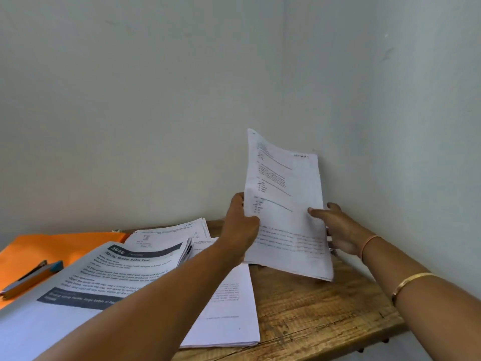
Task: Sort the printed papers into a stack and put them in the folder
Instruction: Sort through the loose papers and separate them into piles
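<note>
I hold a thin bundle of printed papers [285, 204] upright over the back right of the wooden table [312, 308]. My left hand [240, 225] grips its left edge, thumb on the front. Along the right edge my right hand [338, 230] holds the bundle, its thumb on the front and its fingers behind the sheets. A thick stack with a "3646" heading [104, 277] lies at the left. More printed sheets [226, 308] lie flat under my left forearm, and others [171, 233] sit further back. The orange folder [52, 248] lies at the far left.
A stapler [28, 277] with grey, orange and blue parts rests on the folder. The table stands in a corner between two pale walls [156, 100]. Its front right edge [385, 332] is close below my right wrist.
</note>
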